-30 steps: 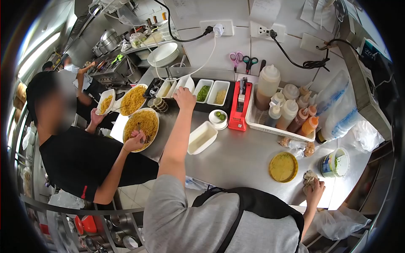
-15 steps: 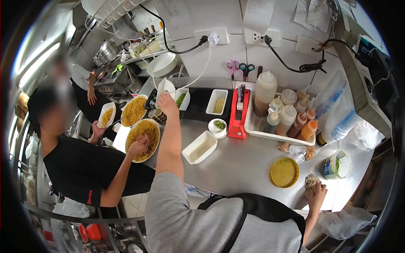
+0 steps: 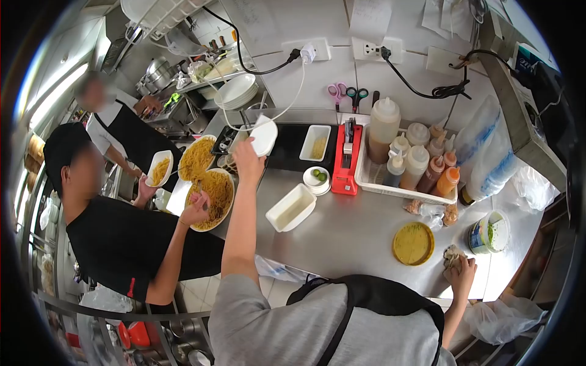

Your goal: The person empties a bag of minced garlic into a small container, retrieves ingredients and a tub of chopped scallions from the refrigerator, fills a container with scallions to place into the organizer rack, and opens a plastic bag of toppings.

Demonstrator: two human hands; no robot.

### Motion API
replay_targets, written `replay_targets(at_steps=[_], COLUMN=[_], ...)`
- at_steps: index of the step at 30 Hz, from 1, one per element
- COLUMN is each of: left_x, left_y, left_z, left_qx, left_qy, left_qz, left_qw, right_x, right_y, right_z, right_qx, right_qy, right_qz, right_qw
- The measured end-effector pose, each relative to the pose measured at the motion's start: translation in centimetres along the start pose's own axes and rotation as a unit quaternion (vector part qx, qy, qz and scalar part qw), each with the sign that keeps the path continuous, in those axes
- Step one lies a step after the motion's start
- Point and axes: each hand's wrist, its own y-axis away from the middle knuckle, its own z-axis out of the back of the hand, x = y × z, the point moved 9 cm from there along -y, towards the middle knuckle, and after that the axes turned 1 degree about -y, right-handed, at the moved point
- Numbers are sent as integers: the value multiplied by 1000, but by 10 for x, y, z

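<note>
My left hand (image 3: 249, 160) reaches to the far side of the counter, its fingers closed on a small white dish (image 3: 264, 139). The dish is tilted and hides what lies beneath it. Down at the right, my right hand (image 3: 463, 274) grips a crumpled cloth (image 3: 453, 258) on the steel surface. Near that hand are a yellow round lid (image 3: 413, 243) and a clear tub with green contents (image 3: 489, 233). An empty white tray (image 3: 291, 208) sits between my arms. Behind it, limes (image 3: 318, 175) rest on stacked small white bowls.
Bottles stand in a white basket (image 3: 364, 183) beside a red sealer (image 3: 345, 165). Another white tray (image 3: 315, 143) holds pale bits. To the left, a co-worker (image 3: 122, 238) works at noodle bowls (image 3: 213, 192); a second person (image 3: 125, 131) stands behind. Cords hang on the wall.
My left hand has carried the white dish to the right, over the tray with green bits. My right hand stays on the cloth. The person at the back has shifted.
</note>
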Motion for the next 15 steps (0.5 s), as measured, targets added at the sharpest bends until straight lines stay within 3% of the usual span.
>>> replay_targets(at_steps=[1,4,8,9,13,15], left_x=[-14,0,-12,-20,-78,-113], left_y=[-10,-15,-25,-26,-14,-1], left_z=[10,-24,-12,-1,92,148], left_qx=[53,76,110,140,6,67], left_qy=[19,-38,-49,-47,45,124], left_qz=[-9,-5,23,41,-28,-2], left_qw=[998,996,993,988,999,990], right_x=[0,3,-7,-9,-17,-9], right_y=[-1,-3,-1,0,9,14], right_z=[-1,0,-2,-1,3,16], right_qx=[4,14,-5,-17,-102,-130], right_qy=[0,2,0,-5,-43,-93], right_qz=[3,-4,12,9,14,17], right_qw=[1000,1000,1000,1000,994,987])
